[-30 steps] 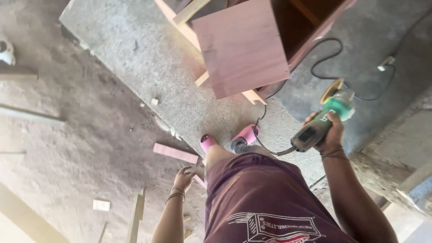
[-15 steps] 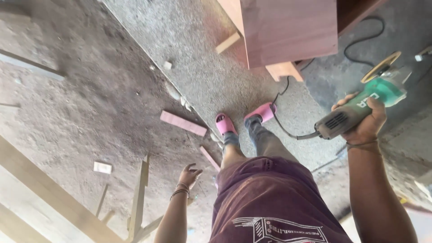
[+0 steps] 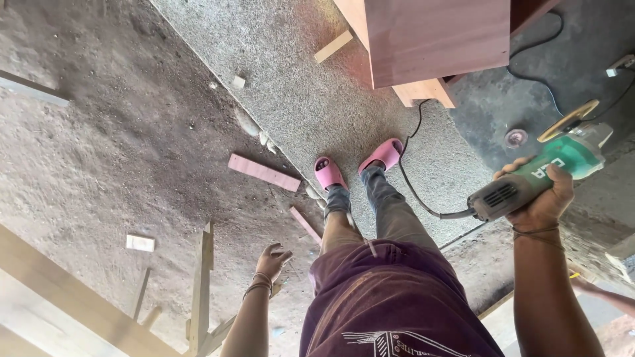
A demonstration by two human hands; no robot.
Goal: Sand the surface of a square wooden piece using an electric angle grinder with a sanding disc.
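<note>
My right hand (image 3: 544, 197) grips the body of a green and grey angle grinder (image 3: 537, 176), held out at the right with its yellow disc (image 3: 567, 120) pointing away. Its black cord (image 3: 413, 180) runs across the floor toward my feet. My left hand (image 3: 272, 260) hangs by my side, empty, fingers loosely apart, above scraps of wood. My feet in pink sandals (image 3: 329, 173) stand on the concrete floor. A reddish-brown wooden cabinet (image 3: 436, 36) stands just ahead of my feet.
A pink wood offcut (image 3: 263, 172) and a thinner strip (image 3: 305, 225) lie left of my feet. Pale timber pieces (image 3: 202, 291) and a small block (image 3: 140, 242) lie at the lower left. A small round disc (image 3: 515, 137) and more cord (image 3: 539, 73) lie at the right.
The view has shifted slightly; my feet have stepped a little closer to the cabinet. My right hand with the grinder has dropped a little. The left hand stays hanging.
</note>
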